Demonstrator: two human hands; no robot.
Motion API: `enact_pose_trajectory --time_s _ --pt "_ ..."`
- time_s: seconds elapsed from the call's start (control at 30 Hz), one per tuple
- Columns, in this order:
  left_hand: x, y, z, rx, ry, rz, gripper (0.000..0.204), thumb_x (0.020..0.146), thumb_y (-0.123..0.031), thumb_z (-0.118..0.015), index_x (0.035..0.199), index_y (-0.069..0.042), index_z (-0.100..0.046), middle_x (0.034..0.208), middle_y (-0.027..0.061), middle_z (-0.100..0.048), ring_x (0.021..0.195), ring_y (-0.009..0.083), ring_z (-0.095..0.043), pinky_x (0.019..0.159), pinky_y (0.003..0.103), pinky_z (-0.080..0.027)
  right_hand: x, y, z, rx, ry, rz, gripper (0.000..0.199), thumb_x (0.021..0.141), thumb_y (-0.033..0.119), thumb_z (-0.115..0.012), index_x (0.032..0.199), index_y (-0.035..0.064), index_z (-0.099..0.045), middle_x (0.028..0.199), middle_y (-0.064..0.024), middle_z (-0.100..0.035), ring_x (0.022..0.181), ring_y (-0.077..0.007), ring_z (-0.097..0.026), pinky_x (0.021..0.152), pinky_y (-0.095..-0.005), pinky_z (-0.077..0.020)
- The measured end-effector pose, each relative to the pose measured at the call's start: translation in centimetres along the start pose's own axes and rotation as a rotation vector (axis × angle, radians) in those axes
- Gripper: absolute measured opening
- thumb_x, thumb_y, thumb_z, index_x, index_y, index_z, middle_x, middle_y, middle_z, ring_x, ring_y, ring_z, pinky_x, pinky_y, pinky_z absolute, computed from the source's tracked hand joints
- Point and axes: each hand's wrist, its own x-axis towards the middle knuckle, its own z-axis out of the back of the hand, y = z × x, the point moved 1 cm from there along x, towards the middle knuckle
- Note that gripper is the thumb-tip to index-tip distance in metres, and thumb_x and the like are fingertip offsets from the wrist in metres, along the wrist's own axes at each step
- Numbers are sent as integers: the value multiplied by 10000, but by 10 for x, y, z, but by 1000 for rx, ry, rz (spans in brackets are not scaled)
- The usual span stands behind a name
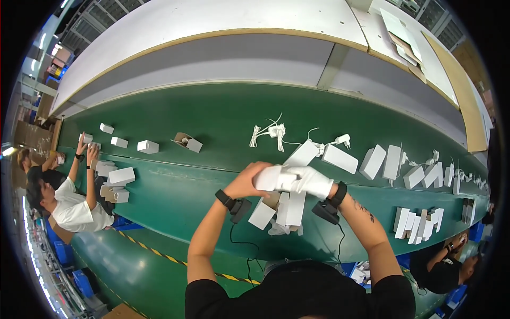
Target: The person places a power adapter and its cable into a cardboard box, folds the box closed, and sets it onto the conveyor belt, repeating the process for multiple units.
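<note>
Above the green bench, my bare left hand (246, 181) is closed around one end of a small white box (268, 178). My right hand (312, 182), in a white glove, is closed against the other end, its fingers partly hidden. Below my hands lies a cluster of white boxes (295, 208), one with its brown inside showing. Just beyond my right hand rest two white boxes, one leaning (302, 153) and one lying flat (340, 159). A white power adapter (343, 140) with a cable lies behind them. Black straps with small devices circle both my wrists.
White cabled adapters (276, 131) lie farther back. An open box (188, 142) sits to the left, with more boxes (121, 176) near a co-worker (87, 210). Box rows (418, 225) stand at right, near another person (443, 266). A white shelf (212, 21) overhangs the bench.
</note>
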Motion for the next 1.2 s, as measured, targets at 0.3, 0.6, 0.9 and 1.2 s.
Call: enact_pose_trajectory --time_s 0.3,0.6,0.9,1.2 --pt "0 17 -27 -403 -260 142 863 521 -183 -851 1274 -57 -447 1209 135 -516 1100 311 -482 977 395 -383 31 20 -17 -1316 -121 358 167 747 111 -573 888 29 -604 845 -153 -603 761 -304 -629 669 -376 -519" --pt "-20 142 44 -221 -790 45 810 555 -105 -842 1238 -50 -410 1143 68 -489 1030 169 -498 846 324 -468 140 -45 -46 -582 -495 524 254 814 211 -599 968 10 -617 939 -184 -630 837 -339 -625 722 -384 -507" --pt "-12 224 71 -249 -923 205 833 551 -76 -831 1223 -32 -341 1108 76 -448 1027 213 -478 883 357 -433 202 -131 38 -362 -1070 -209 460 667 318 -746 989 8 -636 857 -166 -674 800 -328 -644 756 -368 -507" --pt "-21 115 31 242 -1478 221 642 697 -38 -723 1261 -69 -417 1208 106 -506 1073 213 -504 863 357 -420 234 -123 52 -1137 -1055 -33 385 720 350 -700 962 57 -638 784 -112 -642 774 -302 -614 756 -436 -462"
